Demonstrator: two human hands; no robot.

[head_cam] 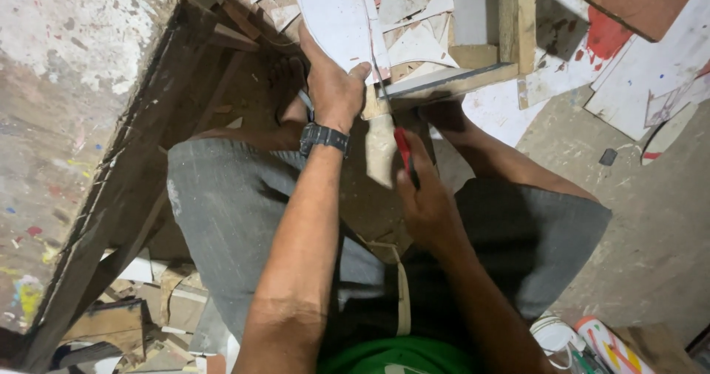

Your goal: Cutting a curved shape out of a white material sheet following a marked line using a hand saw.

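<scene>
My left hand (334, 85), with a black watch on its wrist, presses down on a curved white sheet (333, 11) that lies over a wooden block edge (444, 84). Closed around a small cutter with a red handle (403, 148), my right hand (425, 204) holds the blade near the sheet's lower edge. A pale strip of cut material (381, 148) hangs down between the two hands. I am seated in grey shorts, with my knees on either side.
White offcuts and scraps (414, 45) lie piled ahead. A wooden frame (515, 19) stands upright at top. A dark wooden beam (126, 167) slants along the left. Paint-marked boards (636, 71) lie at right, and paint tubs (592, 341) sit at bottom right.
</scene>
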